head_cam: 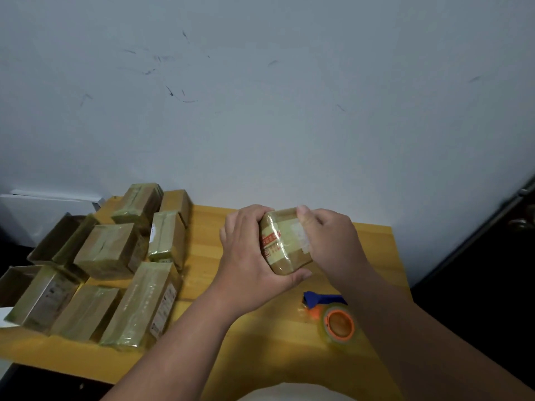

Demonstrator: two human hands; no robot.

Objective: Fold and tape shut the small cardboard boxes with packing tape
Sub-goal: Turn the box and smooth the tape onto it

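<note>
While my left hand (pixel 254 256) grips the box (pixel 285 241) and my right hand (pixel 330 241) pinches its top edge, I judge taping nearly finished (roll (pixel 337 324) idle nearby), smoothing next.

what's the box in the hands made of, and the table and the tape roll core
Box: brown cardboard, it seems, wrapped in glossy clear tape that catches the light. Table: yellowish wood or wood-look laminate, smooth, with faint plank seams. Tape roll: translucent film on an orange core, probably plastic.
</note>
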